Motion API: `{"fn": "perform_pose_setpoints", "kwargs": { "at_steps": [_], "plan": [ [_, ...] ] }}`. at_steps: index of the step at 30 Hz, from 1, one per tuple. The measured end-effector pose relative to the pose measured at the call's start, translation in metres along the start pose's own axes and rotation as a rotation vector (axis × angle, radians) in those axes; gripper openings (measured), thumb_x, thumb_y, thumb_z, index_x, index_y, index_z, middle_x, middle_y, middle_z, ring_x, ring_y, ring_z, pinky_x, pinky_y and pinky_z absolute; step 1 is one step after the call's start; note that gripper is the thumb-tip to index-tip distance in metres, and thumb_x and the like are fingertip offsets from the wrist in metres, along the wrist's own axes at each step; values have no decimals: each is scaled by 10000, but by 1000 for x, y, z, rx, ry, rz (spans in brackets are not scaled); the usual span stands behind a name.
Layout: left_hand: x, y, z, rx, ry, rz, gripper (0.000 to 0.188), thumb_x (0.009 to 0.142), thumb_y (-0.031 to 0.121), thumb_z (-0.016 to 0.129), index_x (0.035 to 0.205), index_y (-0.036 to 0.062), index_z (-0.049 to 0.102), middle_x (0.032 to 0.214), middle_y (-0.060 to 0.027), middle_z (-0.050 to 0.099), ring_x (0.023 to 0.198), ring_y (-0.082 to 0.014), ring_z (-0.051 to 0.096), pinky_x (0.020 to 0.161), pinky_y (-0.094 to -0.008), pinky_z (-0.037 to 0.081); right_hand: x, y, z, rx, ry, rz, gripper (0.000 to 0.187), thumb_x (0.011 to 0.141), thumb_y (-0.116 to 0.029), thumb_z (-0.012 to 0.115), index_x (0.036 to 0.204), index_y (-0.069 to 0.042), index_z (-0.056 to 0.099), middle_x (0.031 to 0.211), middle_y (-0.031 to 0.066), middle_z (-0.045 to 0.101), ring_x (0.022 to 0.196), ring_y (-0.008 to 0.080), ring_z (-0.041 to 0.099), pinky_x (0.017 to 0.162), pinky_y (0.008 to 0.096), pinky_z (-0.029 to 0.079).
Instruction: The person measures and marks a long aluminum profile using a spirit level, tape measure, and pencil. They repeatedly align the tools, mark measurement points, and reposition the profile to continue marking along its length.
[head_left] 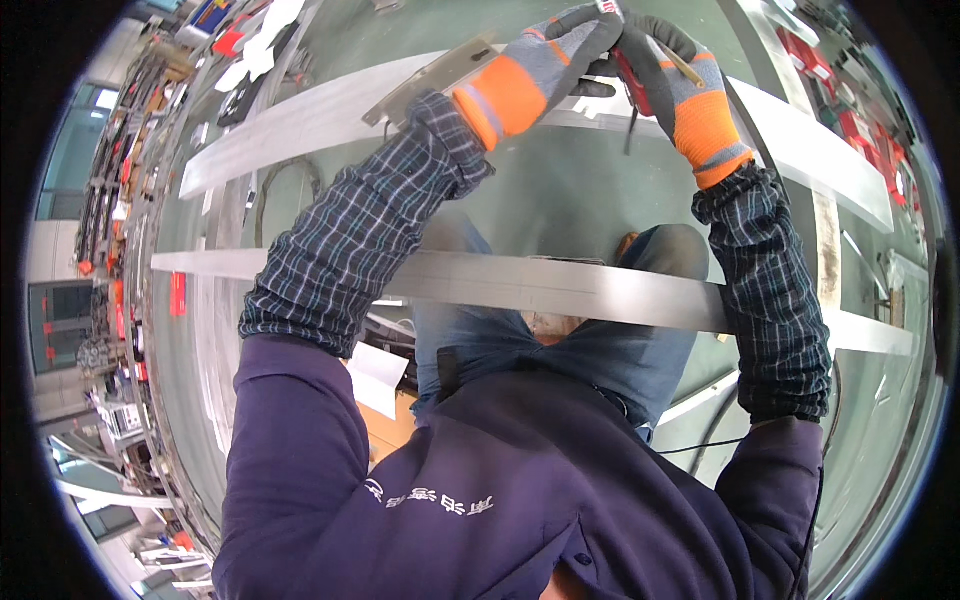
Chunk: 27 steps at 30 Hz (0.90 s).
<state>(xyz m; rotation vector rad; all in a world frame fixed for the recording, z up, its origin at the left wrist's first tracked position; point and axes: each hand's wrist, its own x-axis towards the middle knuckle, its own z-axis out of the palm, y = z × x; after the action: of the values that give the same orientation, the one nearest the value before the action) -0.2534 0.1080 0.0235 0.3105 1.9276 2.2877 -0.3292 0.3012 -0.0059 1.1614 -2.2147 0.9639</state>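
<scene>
My two gloved hands meet at the top of the view, above a long silvery metal bar. Closed fingers of my left hand (575, 50) reach a small white-and-red piece at the top edge; what else they hold is hidden. Beside it, my right hand (680, 85) is closed around a red-and-black tool (633, 85), whose kind I cannot make out. A thin tan stick (678, 62) lies across the right glove's fingers. Just left of my left wrist, a flat metal plate (432, 78) rests on the far bar (290, 125).
A nearer metal bar (560, 285) crosses over my legs, beneath my forearms. A lengthwise beam (828, 250) stands on the right, with red boxes (870, 140) beyond it. Parts and shelving line the left side. A white paper (377, 378) lies by my left leg.
</scene>
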Motion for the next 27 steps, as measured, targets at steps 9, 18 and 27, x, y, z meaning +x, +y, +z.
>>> {"fn": "perform_pose_setpoints", "kwargs": {
  "at_steps": [9,18,27],
  "plan": [
    [-55,-14,-52,845,318,412,441,925,56,636,1364,27,623,1256,-179,687,1131,-354,683,962,-415,577,-13,-59,26,510,-35,83,229,1013,-132,655,1222,-58,715,1112,150,743,1015,310,713,921,363,555],
    [-128,3,-151,1471,418,385,347,937,85,651,1283,54,628,1202,-163,684,1052,-325,696,893,-429,574,-16,-39,37,537,106,294,220,1016,-142,577,1196,-108,700,1009,163,754,926,358,733,849,428,581],
    [-128,-21,-148,143,485,-58,273,1084,321,601,1142,57,645,901,-72,684,748,-161,665,646,-311,574,-6,35,-17,689,97,556,274,1078,-212,593,1229,-9,699,1010,110,778,895,164,733,814,301,589]
  ]
}}
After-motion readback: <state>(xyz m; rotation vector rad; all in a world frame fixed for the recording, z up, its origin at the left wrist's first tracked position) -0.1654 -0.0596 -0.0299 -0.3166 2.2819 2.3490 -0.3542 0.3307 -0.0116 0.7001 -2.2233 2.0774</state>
